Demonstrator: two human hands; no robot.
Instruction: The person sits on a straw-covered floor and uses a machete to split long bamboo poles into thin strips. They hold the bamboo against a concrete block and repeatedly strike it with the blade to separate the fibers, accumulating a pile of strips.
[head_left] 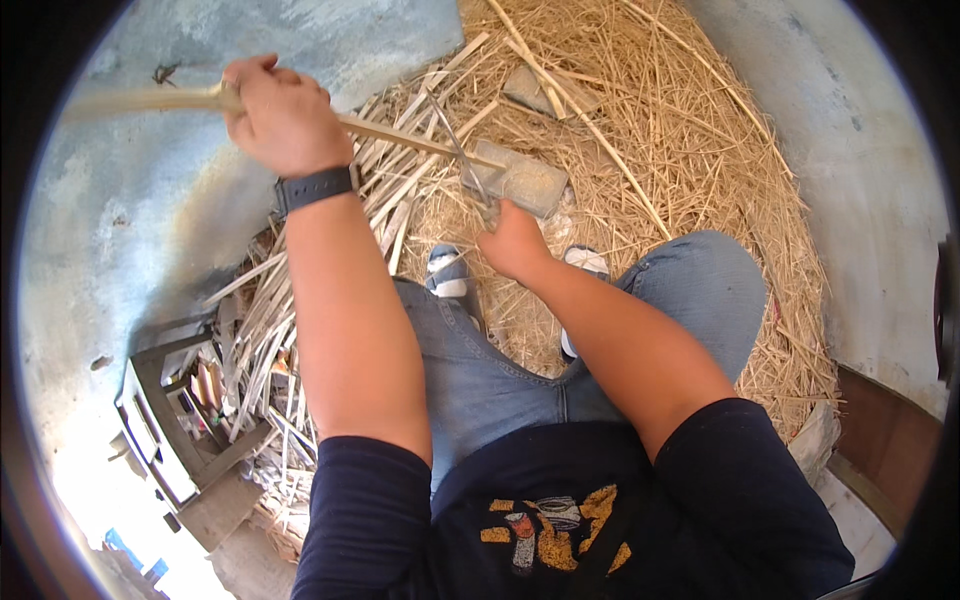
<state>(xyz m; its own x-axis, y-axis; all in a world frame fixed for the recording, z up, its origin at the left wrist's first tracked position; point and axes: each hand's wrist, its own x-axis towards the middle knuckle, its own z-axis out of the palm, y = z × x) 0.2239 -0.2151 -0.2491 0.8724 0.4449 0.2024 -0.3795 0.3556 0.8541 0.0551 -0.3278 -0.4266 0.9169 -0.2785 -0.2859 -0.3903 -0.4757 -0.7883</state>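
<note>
My left hand (pixel 288 118), a dark watch on its wrist, is closed around a long pale bamboo stick (pixel 395 136). One end of the stick runs off to the far left and is blurred; the other reaches over a flat grey block (pixel 535 186) on the floor. My right hand (pixel 518 244) grips the handle of a long thin-bladed knife (pixel 447 125). The blade points up and to the left and crosses the stick close to the block. Whether the edge is cutting into the stick cannot be made out.
Straw-like shavings (pixel 690 130) cover the floor ahead and to the right. Split strips (pixel 270 345) lie piled at the left by a wooden frame (pixel 165 400). A second flat block (pixel 530 92) lies farther off. Bluish walls (pixel 270 40) stand close on both sides.
</note>
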